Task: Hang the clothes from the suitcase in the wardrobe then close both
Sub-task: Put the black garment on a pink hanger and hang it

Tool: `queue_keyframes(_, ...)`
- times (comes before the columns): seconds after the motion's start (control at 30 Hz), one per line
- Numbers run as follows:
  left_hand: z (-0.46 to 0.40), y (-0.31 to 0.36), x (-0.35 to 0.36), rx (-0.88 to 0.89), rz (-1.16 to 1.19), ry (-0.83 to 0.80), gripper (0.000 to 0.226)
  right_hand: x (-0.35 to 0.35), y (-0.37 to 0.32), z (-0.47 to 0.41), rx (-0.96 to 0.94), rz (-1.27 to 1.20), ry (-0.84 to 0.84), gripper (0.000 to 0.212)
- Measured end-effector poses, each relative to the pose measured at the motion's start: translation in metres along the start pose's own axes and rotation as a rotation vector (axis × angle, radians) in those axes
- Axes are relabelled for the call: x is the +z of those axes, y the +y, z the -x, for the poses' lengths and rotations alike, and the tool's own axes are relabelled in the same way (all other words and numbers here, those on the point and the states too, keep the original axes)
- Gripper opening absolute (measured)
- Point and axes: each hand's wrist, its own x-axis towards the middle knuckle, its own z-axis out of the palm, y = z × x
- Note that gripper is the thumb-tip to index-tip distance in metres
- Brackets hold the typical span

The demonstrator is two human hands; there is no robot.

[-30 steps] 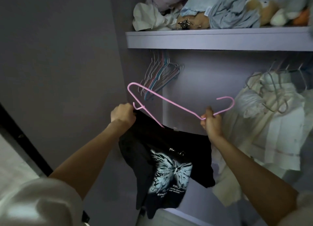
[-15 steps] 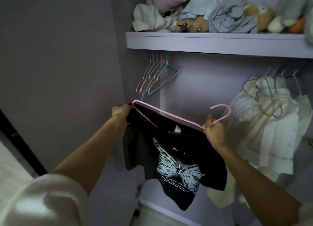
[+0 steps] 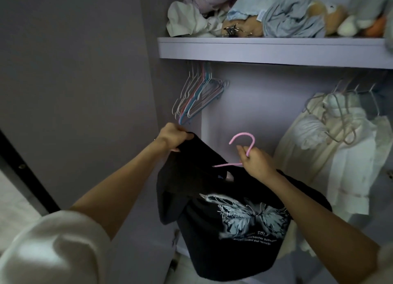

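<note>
Evidently to seat it for hanging, the left hand [image 3: 173, 137] grips the shoulder of the black butterfly-print T-shirt [image 3: 229, 215], held before the open wardrobe, while the right hand [image 3: 256, 161] pinches the pink wire hanger [image 3: 244, 144] threaded inside.

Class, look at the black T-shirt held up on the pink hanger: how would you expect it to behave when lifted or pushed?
The T-shirt is probably floppy: it sags in folds below the left hand. It seems light, since the thin hanger held by the right hand shows no bend. It may slide off if tilted.
</note>
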Motion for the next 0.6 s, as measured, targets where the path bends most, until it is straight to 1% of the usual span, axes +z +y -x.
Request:
queue_keyframes(0.07, 0.001, -0.004, -0.001, 0.008, 0.051, -0.093, 0.013, -0.006, 0.004, -0.006, 0.055, -0.144, 0.092, 0.049)
queue_keyframes(0.13, -0.001, -0.013, -0.004, 0.096, 0.028, -0.073, 0.017, -0.016, 0.009, -0.01, 0.093, -0.236, 0.149, 0.051)
queue_keyframes(0.17, -0.002, -0.018, -0.005, 0.151, -0.033, -0.059, 0.021, -0.02, 0.01, -0.011, 0.1, -0.247, 0.156, 0.052)
queue_keyframes(0.2, 0.0, -0.022, -0.006, 0.191, -0.1, -0.085, 0.024, -0.022, 0.011, -0.01, 0.103, -0.249, 0.168, 0.052)
queue_keyframes(0.3, 0.004, -0.039, -0.003, 0.222, -0.336, -0.297, 0.042, -0.022, 0.013, -0.007, 0.124, -0.269, 0.213, 0.052)
queue_keyframes(0.33, 0.004, -0.044, 0.0, 0.236, -0.405, -0.32, 0.044, -0.022, 0.013, -0.006, 0.134, -0.287, 0.221, 0.052)
queue_keyframes(0.43, 0.005, -0.043, 0.008, 0.303, -0.527, -0.26, 0.024, -0.022, 0.011, -0.007, 0.142, -0.332, 0.228, 0.052)
queue_keyframes(0.5, 0.009, -0.035, 0.012, 0.363, -0.591, -0.239, 0.023, -0.023, 0.009, -0.006, 0.14, -0.332, 0.214, 0.052)
queue_keyframes(0.6, 0.014, -0.028, 0.023, 0.454, -0.578, -0.233, 0.023, -0.023, 0.005, -0.003, 0.133, -0.308, 0.193, 0.051)
